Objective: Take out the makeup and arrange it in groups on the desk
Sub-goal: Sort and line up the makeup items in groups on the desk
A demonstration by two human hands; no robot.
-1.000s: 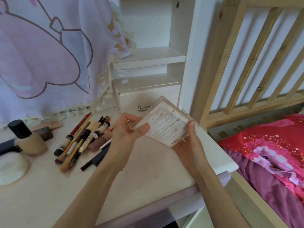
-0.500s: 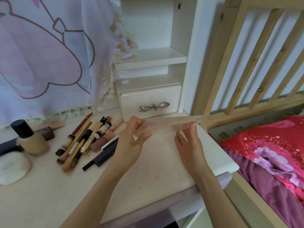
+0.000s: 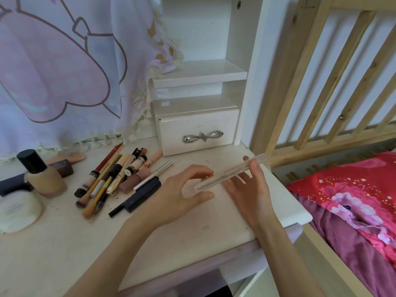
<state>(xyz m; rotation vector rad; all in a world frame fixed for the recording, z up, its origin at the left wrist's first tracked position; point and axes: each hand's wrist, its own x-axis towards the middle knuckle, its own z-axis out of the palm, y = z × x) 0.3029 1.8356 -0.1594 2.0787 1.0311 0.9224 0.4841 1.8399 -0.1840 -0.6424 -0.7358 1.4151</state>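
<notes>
A flat clear palette case (image 3: 231, 175) hangs edge-on and tilted just above the white desk (image 3: 64, 243), right of centre. My right hand (image 3: 250, 196) pinches its far right end, thumb on top and fingers underneath. My left hand (image 3: 175, 198) is cupped loosely around the case's near left end, with a gap between fingers and thumb. To the left lies a pile of brushes, pencils and tubes (image 3: 107, 179) with a dark slim case (image 3: 143, 195). Further left are a foundation bottle (image 3: 42, 179), a white jar (image 3: 18, 211) and a brown block (image 3: 64, 168).
A small white drawer with a bow handle (image 3: 197, 133) stands at the back under white shelves (image 3: 199, 73). A patterned cloth (image 3: 64, 71) hangs at the back left. A wooden bed rail (image 3: 321, 82) and pink bedding (image 3: 353, 200) border the desk's right edge.
The case has turned from face-on to edge-on and come down toward the desk. My left hand has loosened its pinch on the case's left end; my right hand still holds it.
</notes>
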